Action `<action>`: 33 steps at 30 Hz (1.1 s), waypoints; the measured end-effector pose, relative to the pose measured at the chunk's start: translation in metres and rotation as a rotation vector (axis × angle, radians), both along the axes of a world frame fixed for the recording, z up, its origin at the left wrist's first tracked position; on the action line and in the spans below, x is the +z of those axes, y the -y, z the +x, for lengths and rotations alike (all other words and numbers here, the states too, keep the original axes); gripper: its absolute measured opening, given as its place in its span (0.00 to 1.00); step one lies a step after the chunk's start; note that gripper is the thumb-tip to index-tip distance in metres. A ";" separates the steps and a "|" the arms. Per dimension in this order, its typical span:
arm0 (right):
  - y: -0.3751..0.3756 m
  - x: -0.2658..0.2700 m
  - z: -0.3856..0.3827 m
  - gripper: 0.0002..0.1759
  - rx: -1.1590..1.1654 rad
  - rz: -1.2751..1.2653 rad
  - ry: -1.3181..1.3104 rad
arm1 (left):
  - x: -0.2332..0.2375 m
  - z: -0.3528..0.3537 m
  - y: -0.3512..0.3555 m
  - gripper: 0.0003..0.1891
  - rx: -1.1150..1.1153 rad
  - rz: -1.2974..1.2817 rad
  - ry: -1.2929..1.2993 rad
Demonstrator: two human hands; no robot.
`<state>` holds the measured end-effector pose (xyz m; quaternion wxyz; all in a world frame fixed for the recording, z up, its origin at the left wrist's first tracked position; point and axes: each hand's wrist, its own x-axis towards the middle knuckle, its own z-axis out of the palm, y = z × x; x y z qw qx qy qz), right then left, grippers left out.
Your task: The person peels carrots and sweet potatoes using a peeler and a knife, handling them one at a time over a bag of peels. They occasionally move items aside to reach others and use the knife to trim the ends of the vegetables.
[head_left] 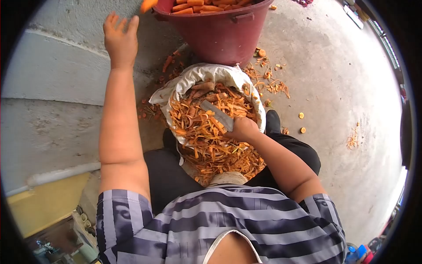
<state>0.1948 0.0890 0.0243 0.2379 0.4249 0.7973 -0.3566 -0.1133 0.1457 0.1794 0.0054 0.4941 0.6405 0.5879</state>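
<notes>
With fingers spread, my left hand reaches out at the upper left and holds nothing. Just beyond its fingertips is an orange carrot, apart from the hand and near the rim of a dark red tub. Peeled carrots fill the part of the tub in view. My right hand is closed round a knife, its handle hidden in the fist. The broad grey knife blade points up and left over a white sack heaped with carrot peelings. Several unpeeled carrots lie at the sack's far side.
The sack stands between my legs, close to the tub. Carrot ends and loose shavings litter the concrete floor. Along the left runs a grey wall with a ledge. A white pipe is at its foot.
</notes>
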 end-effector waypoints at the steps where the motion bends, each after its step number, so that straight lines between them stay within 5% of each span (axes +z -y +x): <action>1: 0.001 -0.013 0.000 0.31 0.010 0.031 -0.002 | -0.001 0.005 -0.007 0.20 0.033 0.032 -0.081; 4: 0.001 -0.025 -0.004 0.25 0.005 0.073 -0.020 | -0.050 0.032 -0.022 0.09 -0.149 -0.094 -0.212; 7: -0.005 -0.049 -0.014 0.19 -0.074 0.131 -0.037 | -0.149 0.048 -0.019 0.09 -0.453 -0.829 -0.049; 9: -0.009 -0.073 -0.025 0.17 -0.107 0.170 -0.045 | -0.202 0.058 -0.012 0.10 -0.390 -1.018 -0.303; 15: -0.032 -0.121 -0.066 0.12 -0.040 0.251 -0.073 | -0.298 0.071 -0.017 0.20 -0.416 -1.297 -0.458; 16: -0.031 -0.127 -0.072 0.12 0.012 0.367 -0.089 | -0.278 0.081 -0.012 0.21 -0.473 -1.243 -0.655; 22: 0.009 -0.162 -0.107 0.17 0.359 0.182 -0.455 | -0.293 0.073 -0.006 0.15 -0.471 -1.257 -0.849; 26: 0.013 -0.158 -0.108 0.17 0.537 0.221 -0.336 | -0.306 0.055 0.014 0.10 -0.507 -1.146 -0.922; 29: 0.020 -0.177 -0.113 0.18 0.281 0.087 -0.343 | -0.291 0.049 0.029 0.09 -0.417 -1.053 -0.811; 33: 0.016 -0.143 -0.113 0.23 0.450 0.168 -0.379 | -0.268 0.027 0.053 0.20 -0.185 -1.078 -0.454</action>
